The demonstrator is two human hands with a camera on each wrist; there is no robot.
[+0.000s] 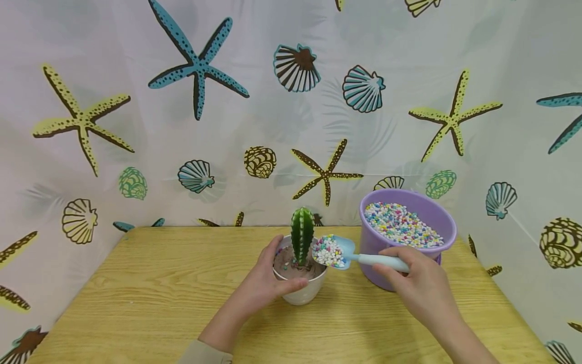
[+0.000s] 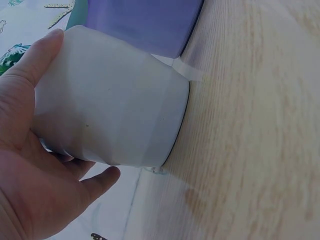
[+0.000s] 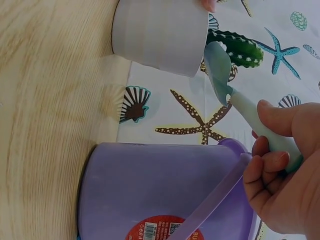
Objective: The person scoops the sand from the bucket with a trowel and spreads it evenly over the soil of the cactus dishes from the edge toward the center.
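A white flowerpot (image 1: 303,293) stands on the table with a green cactus (image 1: 302,235) upright in brownish soil (image 1: 284,263), a few coloured pebbles on it. My left hand (image 1: 268,283) holds the pot from its left side, thumb at the near rim and fingers round the far side. My right hand (image 1: 420,283) grips the pale handle of a light blue shovel (image 1: 384,261). Its scoop, heaped with small multicoloured pebbles (image 1: 328,251), hangs over the pot's right rim beside the cactus. In the right wrist view the shovel (image 3: 218,67) overlaps the pot's rim.
A purple bucket (image 1: 375,247) with more of the coloured pebbles (image 1: 402,225) inside stands to the right of the pot, its handle (image 3: 212,200) hanging down over a red label. Behind the wooden table (image 1: 159,283) hangs a curtain (image 1: 254,121) printed with starfish and shells.
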